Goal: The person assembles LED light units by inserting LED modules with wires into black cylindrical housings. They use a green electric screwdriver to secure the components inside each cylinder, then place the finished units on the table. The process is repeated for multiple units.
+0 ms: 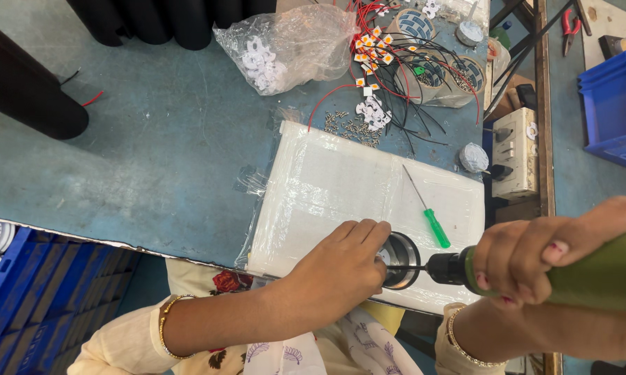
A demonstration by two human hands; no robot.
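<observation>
An olive-green power screwdriver [590,274] with a black chuck sits in the right hand [535,253]. By the left hand's [340,267] fingertips is a black and silver round housing [399,260] on a white plastic-wrapped pad [340,187]. Just above lies a bright green-handled screwdriver [436,227]. Beyond are red and black wires [403,69] on a blue-grey table [153,153].

Blue-grey table [153,160], white pad [340,187]

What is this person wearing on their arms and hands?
Both forearms are bare. The left hand has a thin gold beaded bangle at the wrist; the right hand has a similar gold bangle and dark red nail polish. Cream floral fabric shows beneath.
</observation>
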